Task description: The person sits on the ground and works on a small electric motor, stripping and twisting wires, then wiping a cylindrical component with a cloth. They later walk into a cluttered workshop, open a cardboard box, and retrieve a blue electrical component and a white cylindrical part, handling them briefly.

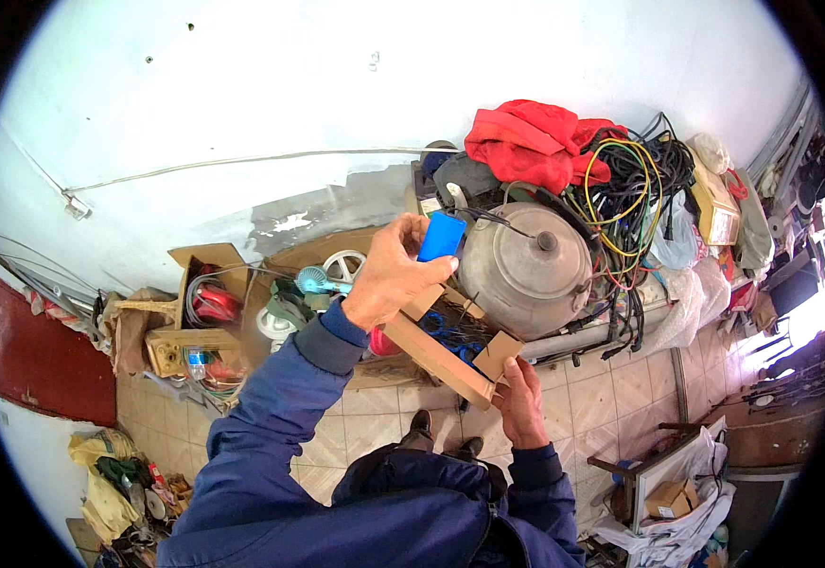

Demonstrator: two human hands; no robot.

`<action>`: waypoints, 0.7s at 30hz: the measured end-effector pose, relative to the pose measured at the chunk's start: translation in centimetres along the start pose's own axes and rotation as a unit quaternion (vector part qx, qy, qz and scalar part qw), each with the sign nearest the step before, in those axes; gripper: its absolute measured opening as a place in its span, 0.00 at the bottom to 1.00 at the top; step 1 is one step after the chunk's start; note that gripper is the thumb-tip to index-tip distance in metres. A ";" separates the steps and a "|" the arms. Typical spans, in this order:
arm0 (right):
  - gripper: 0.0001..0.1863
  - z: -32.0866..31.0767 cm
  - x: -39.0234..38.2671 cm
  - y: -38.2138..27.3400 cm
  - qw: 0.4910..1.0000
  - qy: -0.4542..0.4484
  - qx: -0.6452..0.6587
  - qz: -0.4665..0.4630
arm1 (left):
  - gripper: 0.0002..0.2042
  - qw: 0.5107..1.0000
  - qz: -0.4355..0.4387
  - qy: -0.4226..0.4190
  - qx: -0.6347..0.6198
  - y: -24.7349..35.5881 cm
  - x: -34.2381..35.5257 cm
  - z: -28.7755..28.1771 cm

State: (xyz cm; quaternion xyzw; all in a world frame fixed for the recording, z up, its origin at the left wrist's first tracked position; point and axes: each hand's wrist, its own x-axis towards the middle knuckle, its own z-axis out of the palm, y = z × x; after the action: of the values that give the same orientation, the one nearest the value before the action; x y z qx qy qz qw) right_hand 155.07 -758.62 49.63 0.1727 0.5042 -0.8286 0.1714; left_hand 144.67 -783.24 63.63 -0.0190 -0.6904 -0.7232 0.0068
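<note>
- Blue block (442,237): smooth, plastic-looking;
- Open box (436,360): plain brown cardboard, matt;
- Lidded pot (517,270): dull grey metal, surface marked;
- Red cloth (531,147): soft, creased, matt;
- Jacket sleeve (271,407): navy fabric, matt, cuff ribbed;
- Wall (289,76): smooth paint; lower patch (346,204) bare, grey, rough-looking

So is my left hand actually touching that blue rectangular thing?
Touching. The head view shows the left hand gripping the blue rectangular thing, with the thumb against its lower edge.
</note>
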 end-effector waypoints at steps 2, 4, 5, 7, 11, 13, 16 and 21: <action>0.34 0.1 0.0 -0.1 1.000 -0.004 0.004 -0.001 | 0.22 0.999 0.001 0.004 -0.037 0.2 -0.1 0.0; 0.34 -0.2 0.1 0.1 1.000 -0.002 0.002 -0.002 | 0.22 0.999 -0.009 0.003 -0.053 0.6 -0.4 0.0; 0.34 -0.2 0.1 0.1 1.000 -0.002 0.001 -0.002 | 0.22 0.998 -0.014 0.004 -0.060 0.9 -0.7 0.0; 0.34 -0.1 0.1 0.0 1.000 0.002 0.003 0.000 | 0.22 0.998 -0.007 0.000 -0.059 1.1 -0.8 0.1; 0.33 0.0 0.0 0.0 1.000 -0.001 0.008 0.005 | 0.22 0.999 -0.009 0.002 -0.047 0.9 -1.0 -0.3; 0.33 0.0 0.0 -0.1 1.000 -0.003 0.009 0.003 | 0.23 0.998 -0.007 -0.002 -0.057 0.7 -1.1 -0.3; 0.34 0.0 0.0 -0.1 1.000 -0.008 0.010 0.001 | 0.23 0.998 -0.008 -0.002 -0.062 0.9 -1.2 -0.2; 0.35 -0.1 0.0 -0.2 1.000 -0.013 0.004 0.003 | 0.23 0.998 -0.011 -0.003 -0.063 0.9 -1.3 -0.1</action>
State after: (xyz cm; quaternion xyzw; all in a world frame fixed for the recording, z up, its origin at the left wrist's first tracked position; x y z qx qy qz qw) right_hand 155.03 -758.41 49.72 0.1641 0.4981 -0.8322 0.1801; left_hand 146.05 -783.38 64.47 -0.0141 -0.6435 -0.7653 -0.0042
